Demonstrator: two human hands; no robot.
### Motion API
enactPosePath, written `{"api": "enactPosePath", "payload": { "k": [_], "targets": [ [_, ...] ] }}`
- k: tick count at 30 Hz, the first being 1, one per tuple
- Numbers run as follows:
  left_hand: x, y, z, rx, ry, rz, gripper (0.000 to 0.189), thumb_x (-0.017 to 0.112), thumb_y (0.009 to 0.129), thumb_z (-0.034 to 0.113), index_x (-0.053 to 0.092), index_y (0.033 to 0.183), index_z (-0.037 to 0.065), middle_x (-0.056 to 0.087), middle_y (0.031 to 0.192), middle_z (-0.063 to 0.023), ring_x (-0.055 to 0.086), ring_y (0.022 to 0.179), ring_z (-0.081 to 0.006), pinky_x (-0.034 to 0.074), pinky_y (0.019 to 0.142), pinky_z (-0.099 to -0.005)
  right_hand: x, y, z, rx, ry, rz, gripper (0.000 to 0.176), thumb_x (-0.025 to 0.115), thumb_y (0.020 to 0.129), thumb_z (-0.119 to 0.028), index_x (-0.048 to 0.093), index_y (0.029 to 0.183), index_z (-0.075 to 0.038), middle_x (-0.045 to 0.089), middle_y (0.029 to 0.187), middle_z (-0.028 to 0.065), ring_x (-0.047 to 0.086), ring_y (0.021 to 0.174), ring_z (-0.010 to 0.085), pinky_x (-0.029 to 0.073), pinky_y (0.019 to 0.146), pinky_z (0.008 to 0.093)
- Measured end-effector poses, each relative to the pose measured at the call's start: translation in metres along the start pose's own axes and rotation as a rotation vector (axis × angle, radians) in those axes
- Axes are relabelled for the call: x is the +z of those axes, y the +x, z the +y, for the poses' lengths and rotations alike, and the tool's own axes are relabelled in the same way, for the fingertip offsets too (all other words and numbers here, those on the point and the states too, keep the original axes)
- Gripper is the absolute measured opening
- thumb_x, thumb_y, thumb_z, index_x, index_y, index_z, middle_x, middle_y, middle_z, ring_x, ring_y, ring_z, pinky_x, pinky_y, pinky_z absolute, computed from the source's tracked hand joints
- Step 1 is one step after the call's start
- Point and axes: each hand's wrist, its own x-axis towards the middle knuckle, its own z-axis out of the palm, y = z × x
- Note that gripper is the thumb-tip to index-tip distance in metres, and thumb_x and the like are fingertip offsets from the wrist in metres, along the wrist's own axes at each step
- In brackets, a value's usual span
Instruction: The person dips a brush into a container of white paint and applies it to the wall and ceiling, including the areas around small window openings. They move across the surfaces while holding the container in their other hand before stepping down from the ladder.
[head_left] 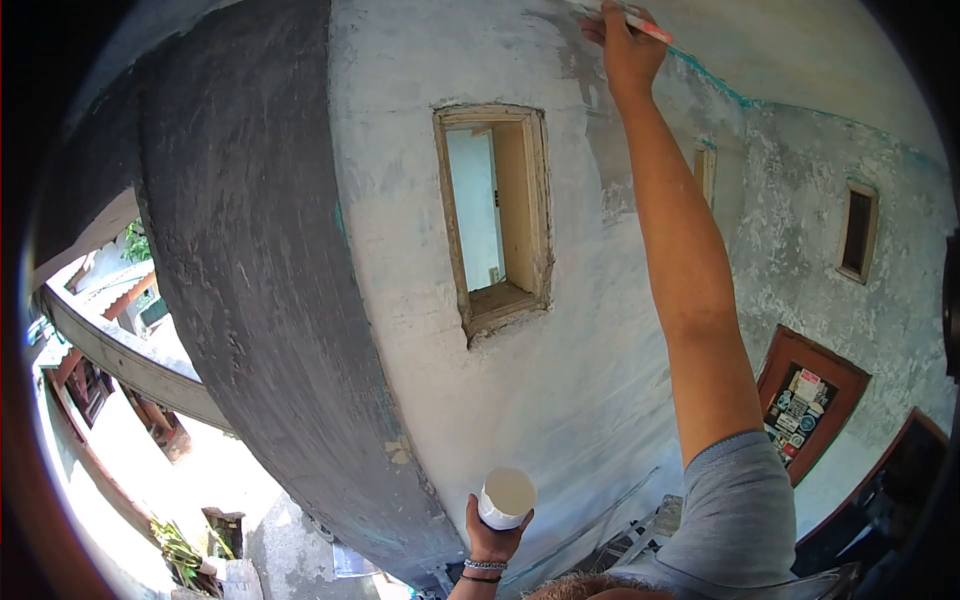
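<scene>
Right hand (630, 62) clamped on brush (648, 25) at one o'clock; left hand (492, 543) wrapped round cup (508, 500) at six.
Even strokes suit this wall (540, 400); a level cup should prevent spills.

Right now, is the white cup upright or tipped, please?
Upright, it seems: the cup has its mouth facing up, above the left hand.

The wall (400, 260) is patchy white, greyer towards one o'clock; the streaky pillar (240, 230) at nine is charcoal. The six o'clock cup (509, 494) is white, the one o'clock brush handle (648, 26) white and orange-red, the four o'clock sleeve (728, 505) plain grey.
</scene>
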Motion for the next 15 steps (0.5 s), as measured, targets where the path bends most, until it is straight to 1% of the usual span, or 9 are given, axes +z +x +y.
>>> {"api": "enactPosePath", "payload": {
  "k": [2, 5, 8, 11, 14, 15],
  "targets": [
    [0.001, 0.000, -0.001, 0.002, -0.004, -0.003, 0.060, 0.037, 0.090, 0.062, 0.051, 0.133, 0.022, 0.054, 0.131, -0.0015, 0.049, 0.122, -0.0258, 0.035, 0.101, -0.0513, 0.014, 0.006, 0.002, 0.017, 0.046, 0.040, 0.012, 0.062, 0.090, -0.009, 0.060, 0.087, 0.003, 0.065, 0.070, 0.0102, 0.066, 0.059, 0.0180, 0.056, 0.054, 0.0301],
    [-0.001, 0.000, -0.003, 0.005, 0.001, -0.022, 0.060, 0.037, 0.090, 0.062, 0.051, 0.133, 0.022, 0.054, 0.132, -0.0016, 0.049, 0.123, -0.0258, 0.034, 0.102, -0.0517, 0.020, -0.005, -0.002, 0.072, 0.113, -0.003, 0.012, 0.062, 0.091, -0.009, 0.060, 0.090, 0.003, 0.066, 0.073, 0.0105, 0.067, 0.060, 0.0189, 0.057, 0.055, 0.0303],
    [-0.002, -0.002, -0.003, 0.002, 0.000, -0.009, 0.060, 0.037, 0.090, 0.062, 0.051, 0.133, 0.022, 0.055, 0.131, -0.0016, 0.049, 0.122, -0.0256, 0.035, 0.102, -0.0515, 0.033, -0.012, -0.004, 0.099, 0.151, -0.100, 0.013, 0.063, 0.091, -0.010, 0.060, 0.091, 0.002, 0.067, 0.075, 0.0106, 0.066, 0.060, 0.0176, 0.056, 0.055, 0.0303],
    [-0.001, -0.003, -0.002, 0.015, 0.006, 0.004, 0.060, 0.037, 0.090, 0.063, 0.051, 0.132, 0.023, 0.055, 0.130, -0.0013, 0.050, 0.121, -0.0249, 0.036, 0.101, -0.0508, 0.018, 0.001, 0.024, 0.012, 0.125, -0.088, 0.015, 0.064, 0.091, -0.012, 0.062, 0.091, 0.002, 0.067, 0.074, 0.0101, 0.066, 0.061, 0.0165, 0.055, 0.057, 0.0306],
    [-0.006, -0.006, -0.001, 0.037, -0.010, 0.014, 0.060, 0.037, 0.090, 0.063, 0.051, 0.132, 0.023, 0.056, 0.129, -0.0010, 0.051, 0.120, -0.0244, 0.036, 0.100, -0.0506, -0.012, 0.011, 0.029, -0.003, 0.005, 0.026, 0.018, 0.063, 0.089, -0.007, 0.059, 0.095, 0.010, 0.068, 0.085, 0.0206, 0.071, 0.069, 0.0262, 0.062, 0.061, 0.0324],
    [-0.006, -0.008, 0.001, 0.044, -0.014, 0.019, 0.060, 0.036, 0.090, 0.063, 0.051, 0.132, 0.023, 0.056, 0.129, -0.0009, 0.051, 0.120, -0.0244, 0.036, 0.100, -0.0507, -0.019, 0.011, 0.027, -0.012, -0.014, 0.065, 0.020, 0.063, 0.089, -0.007, 0.058, 0.095, 0.011, 0.068, 0.084, 0.0208, 0.071, 0.069, 0.0265, 0.062, 0.061, 0.0328]
  ]
}}
